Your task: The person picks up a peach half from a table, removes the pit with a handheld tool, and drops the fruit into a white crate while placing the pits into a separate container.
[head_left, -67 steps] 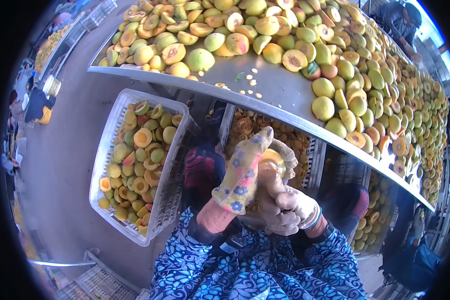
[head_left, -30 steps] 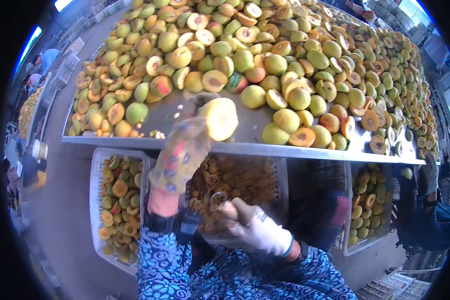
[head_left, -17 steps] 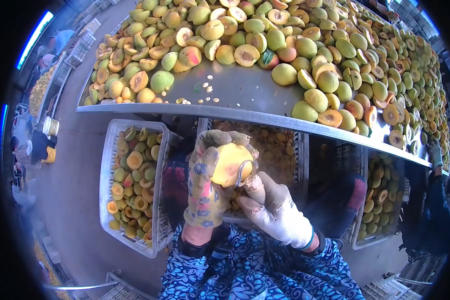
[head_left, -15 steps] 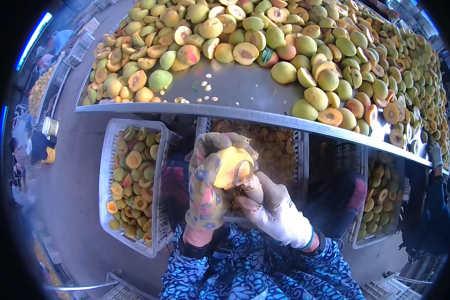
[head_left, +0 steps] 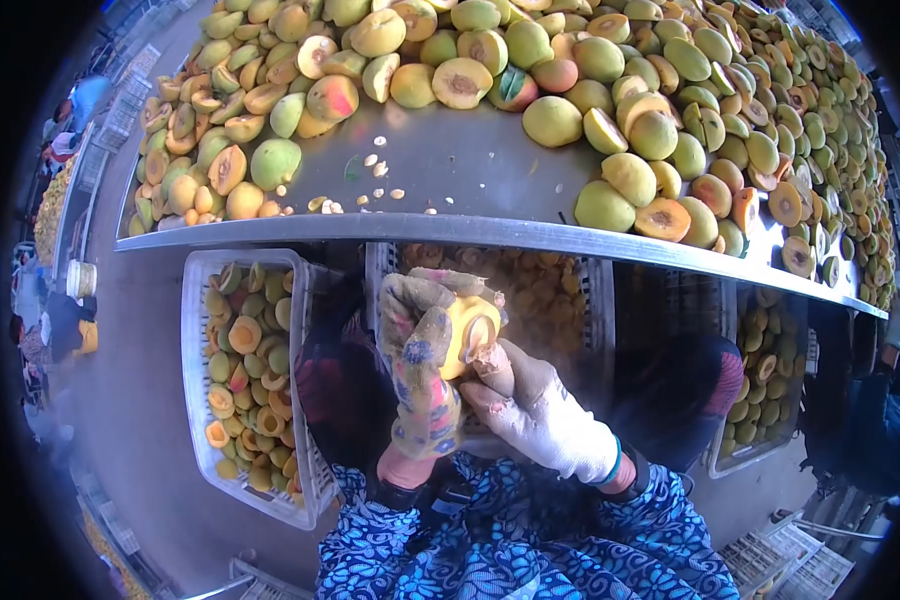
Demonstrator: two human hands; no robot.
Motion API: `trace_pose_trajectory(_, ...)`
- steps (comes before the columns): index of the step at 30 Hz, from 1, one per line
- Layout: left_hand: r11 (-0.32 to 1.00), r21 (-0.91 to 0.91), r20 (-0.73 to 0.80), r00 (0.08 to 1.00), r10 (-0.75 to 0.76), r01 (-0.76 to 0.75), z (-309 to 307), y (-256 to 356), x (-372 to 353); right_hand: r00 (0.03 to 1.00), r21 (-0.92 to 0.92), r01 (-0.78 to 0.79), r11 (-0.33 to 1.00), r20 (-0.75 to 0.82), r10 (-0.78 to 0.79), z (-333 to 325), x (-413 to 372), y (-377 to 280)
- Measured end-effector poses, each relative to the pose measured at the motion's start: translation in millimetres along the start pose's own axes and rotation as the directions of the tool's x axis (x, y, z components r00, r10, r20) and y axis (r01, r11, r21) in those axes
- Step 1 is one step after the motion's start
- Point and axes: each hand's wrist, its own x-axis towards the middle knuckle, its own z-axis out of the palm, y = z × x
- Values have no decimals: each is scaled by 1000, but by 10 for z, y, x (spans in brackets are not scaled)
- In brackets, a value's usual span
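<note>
My left hand, in a flower-patterned, stained glove, is wrapped around a yellow peach half. My right hand, in a white glove with dirty fingertips, is closed on a small pitting knife whose thin curved metal blade lies against the fruit's cut face. Its handle is mostly hidden by my fingers. Both hands are held together above a crate of peach scraps, in front of the table's metal edge.
A steel table carries a large heap of halved peaches and several pale kernels. White crates of peach halves stand at the left and right. A co-worker's sleeve is at the far right.
The peach half has turned in my left hand, and the blade's loop now shows more fully on its cut face. The table and crates have shifted slightly in view.
</note>
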Motion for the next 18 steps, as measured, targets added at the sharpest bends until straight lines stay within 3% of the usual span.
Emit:
trace_pose_trajectory(2,1000,28,-23,1000,6,-5,-90,-45,16,998,61,-24,998,54,21,34,53,20)
trace_pose_trajectory(6,970,224,38,995,90,-96,-382,-114,101,971,2,-17,1000,240,17,1,168,188)
trace_pose_trajectory(8,868,496,73,997,-26,-14,-471,-18,130,956,-48,-27,998,289,40,-29,182,229)
trace_pose_trajectory(9,968,235,54,994,-99,83,-386,9,117,951,-17,-24,1000,307,28,-33,171,270)
trace_pose_trajectory(12,918,360,121,967,-222,166,-498,-15,164,911,26,-93,995,405,75,-49,153,292)
trace_pose_trajectory(13,932,274,158,945,-285,236,-484,-3,180,910,47,-97,994,409,70,-34,131,338)
trace_pose_trajectory(14,932,276,164,944,-285,233,-444,36,176,912,48,-94,994,404,67,-44,105,311)
trace_pose_trajectory(16,960,63,195,940,-278,271,-282,145,189,892,225,-240,944,436,123,-87,88,124)
trace_pose_trajectory(17,983,-79,204,968,-148,166,-243,146,152,893,223,-235,946,434,119,-141,90,54)
trace_pose_trajectory(18,985,-77,208,968,-139,158,-220,115,131,864,264,-306,915,480,150,-220,112,-6)
